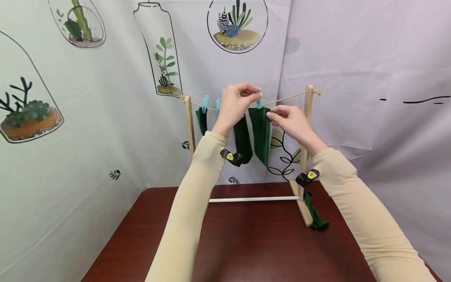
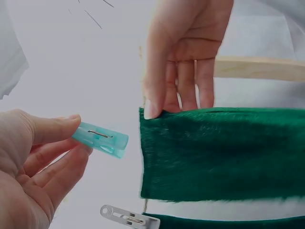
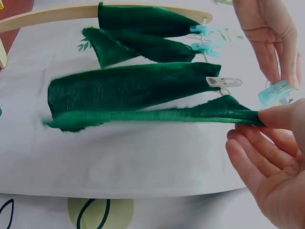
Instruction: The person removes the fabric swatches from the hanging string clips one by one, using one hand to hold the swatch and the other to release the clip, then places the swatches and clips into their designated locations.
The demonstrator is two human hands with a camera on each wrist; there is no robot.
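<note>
Between the thumb and fingers of my left hand (image 1: 235, 103) is a light blue clothespin (image 2: 101, 139), just above the rope (image 1: 290, 96) in the head view. My right hand (image 1: 290, 120) pinches the top corner of a green cloth strip (image 1: 260, 131), which hangs down at the rope. In the left wrist view the clothespin's tip points at the cloth's top edge, apart from it. Beside this strip, a white clothespin (image 3: 224, 81) grips another green strip (image 3: 133, 93). Farther along, two blue clothespins (image 3: 202, 29) hold more green strips (image 3: 147, 21).
The rope runs between a left wooden post (image 1: 189, 125) and a right wooden post (image 1: 308, 102). Low down, a white rod (image 1: 253, 199) joins the rack. A green strip (image 1: 315, 213) lies on the dark red table (image 1: 260, 243) by the right foot. Behind hangs a printed curtain (image 1: 334, 47).
</note>
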